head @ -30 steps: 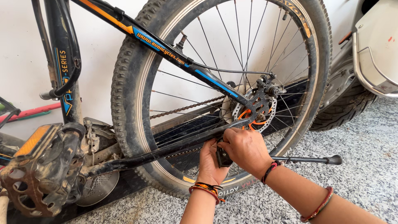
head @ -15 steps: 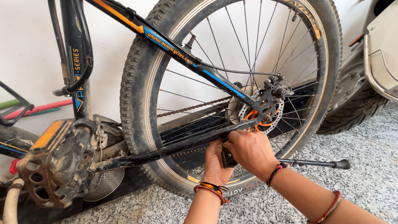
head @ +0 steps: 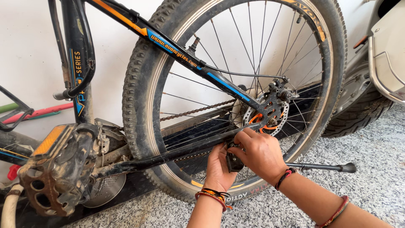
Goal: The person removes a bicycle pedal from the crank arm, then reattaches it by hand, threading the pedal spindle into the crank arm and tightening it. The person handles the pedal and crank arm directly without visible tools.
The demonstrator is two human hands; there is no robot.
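Head view: a black bicycle stands against a white wall.
Rear wheel (head: pixel 139 105): its spokes and knobby tyre sit close behind both hands; if it turns, fingers could be nipped.
Chainstay (head: pixel 168 155): greasy, so a grip may slip.
Kickstand (head: pixel 325 167): juts right, could swing.
Right hand (head: pixel 261 154): curled over a small black part (head: pixel 233 161) under the chainstay.
Left hand (head: pixel 219 169): cupped beneath it; the part could drop.

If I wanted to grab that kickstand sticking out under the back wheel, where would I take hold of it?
Probably by the bare middle of the kickstand, coming down from above on the near side of the rear wheel. It is a thin straight rod lying nearly level, so fingers can wrap it there. Its black tip is knobbier, and both hands, left hand and right hand, crowd its inner end.
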